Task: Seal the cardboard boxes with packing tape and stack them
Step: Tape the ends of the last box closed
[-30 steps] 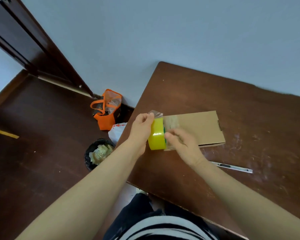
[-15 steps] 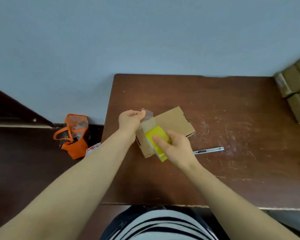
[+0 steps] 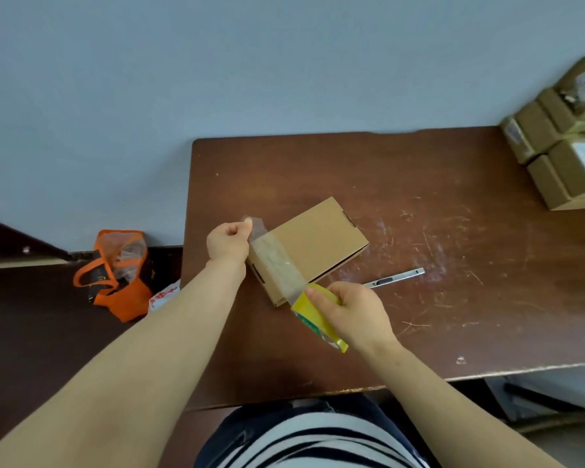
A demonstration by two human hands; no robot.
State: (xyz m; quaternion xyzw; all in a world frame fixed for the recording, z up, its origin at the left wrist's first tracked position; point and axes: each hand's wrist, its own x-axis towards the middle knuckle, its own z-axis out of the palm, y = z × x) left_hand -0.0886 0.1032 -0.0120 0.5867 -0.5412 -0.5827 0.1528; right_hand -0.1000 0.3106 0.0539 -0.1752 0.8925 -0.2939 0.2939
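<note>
Since half a second earlier, the right hand (image 3: 352, 314) had drawn the yellow tape roll (image 3: 313, 317) off the cardboard box (image 3: 314, 244) toward the bench's (image 3: 419, 184) front edge, and a longer strip of tape (image 3: 277, 265) now lay across the box's nearer end. The right hand's fingers were curled round the roll, holding it tilted just off the box's near corner. The left hand (image 3: 228, 239) pinched the strip's free end beside the box's left corner, its fingers closed on the film. The box lay flat and closed, angled, close to the bench's left edge. A slim metal tool (image 3: 395, 276), possibly a box cutter though too small to be sure, lay on the bench just right of the box, apart from it. Stacked boxes (image 3: 568, 163) stood at the far right corner. On the floor past the left edge sat an orange bag (image 3: 119, 275) with a white bag (image 3: 164, 295) beside it.
</note>
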